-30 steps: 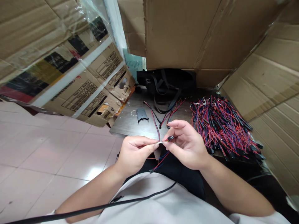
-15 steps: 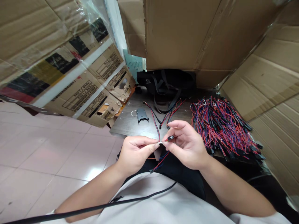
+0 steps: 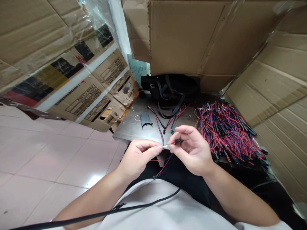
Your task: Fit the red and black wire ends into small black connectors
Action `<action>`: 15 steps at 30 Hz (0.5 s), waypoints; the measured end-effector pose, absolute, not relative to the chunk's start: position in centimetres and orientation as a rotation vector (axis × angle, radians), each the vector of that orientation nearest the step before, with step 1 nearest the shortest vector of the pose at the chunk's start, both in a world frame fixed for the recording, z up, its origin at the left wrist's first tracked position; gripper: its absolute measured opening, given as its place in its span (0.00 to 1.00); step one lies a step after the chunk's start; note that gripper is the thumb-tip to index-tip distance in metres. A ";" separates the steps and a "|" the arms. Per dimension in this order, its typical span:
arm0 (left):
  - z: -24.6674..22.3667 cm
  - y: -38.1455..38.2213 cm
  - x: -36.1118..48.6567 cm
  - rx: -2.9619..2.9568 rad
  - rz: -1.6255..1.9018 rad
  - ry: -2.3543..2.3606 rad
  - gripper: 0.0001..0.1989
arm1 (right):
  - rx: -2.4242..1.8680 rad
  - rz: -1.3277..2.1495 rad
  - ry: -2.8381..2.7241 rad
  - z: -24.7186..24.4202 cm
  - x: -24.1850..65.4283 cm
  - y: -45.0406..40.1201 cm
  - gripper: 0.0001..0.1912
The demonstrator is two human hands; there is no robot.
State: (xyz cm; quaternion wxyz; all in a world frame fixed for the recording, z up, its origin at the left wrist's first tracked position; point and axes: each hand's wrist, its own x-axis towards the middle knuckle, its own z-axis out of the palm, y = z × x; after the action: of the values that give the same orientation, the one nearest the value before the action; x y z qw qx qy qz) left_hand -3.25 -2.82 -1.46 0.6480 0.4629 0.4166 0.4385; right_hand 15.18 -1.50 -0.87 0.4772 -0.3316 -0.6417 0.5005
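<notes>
Both hands meet above the near edge of the dark table. My left hand (image 3: pixel 141 156) is closed, thumb and forefinger pinching one end of a thin white strand (image 3: pixel 165 146); its exact kind is too small to tell. In my right hand (image 3: pixel 192 150), thumb and forefinger pinch a wire lead by the strand's other end, the remaining fingers curled loosely. A black plug connector (image 3: pixel 178 141) with short coloured wires sticks out of that pinch. Below the hands hang red and blue wires (image 3: pixel 165 167), ending in a small dark connector (image 3: pixel 154 177) near my lap.
On the dark table (image 3: pixel 127 129) lie a grey plastic piece (image 3: pixel 145 119) with a white loop and several loose cables (image 3: pixel 157 119). A large heap of red and blue cables (image 3: pixel 227 131) is at right. Behind is a black bag (image 3: pixel 177 84); cardboard (image 3: pixel 182 38) surrounds the table.
My hands have drawn slightly apart, and more of the white strand shows between them. The black connector has turned in my right hand. The view has tilted slightly.
</notes>
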 end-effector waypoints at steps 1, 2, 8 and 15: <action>-1.6 -2.8 -3.2 1.032 0.998 0.928 0.13 | -0.800 1.221 -1.575 -0.9 15.2 -1.5 0.18; -1.6 -2.9 -3.2 1.019 0.997 0.914 0.14 | -0.794 1.222 -1.580 -0.9 15.1 -1.4 0.18; -1.4 -3.0 -2.9 0.991 1.029 0.926 0.13 | -0.791 1.227 -1.580 -1.1 15.0 -1.3 0.19; -1.7 -3.2 -3.0 1.041 1.024 0.992 0.15 | -0.801 1.223 -1.595 -1.1 15.1 -1.4 0.19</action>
State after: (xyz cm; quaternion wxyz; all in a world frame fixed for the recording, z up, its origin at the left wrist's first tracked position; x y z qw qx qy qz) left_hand -2.95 -3.15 -1.69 0.6352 0.4556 0.4340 0.4479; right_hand 15.13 -1.37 -1.06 0.4699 -0.3267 -0.6509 0.4989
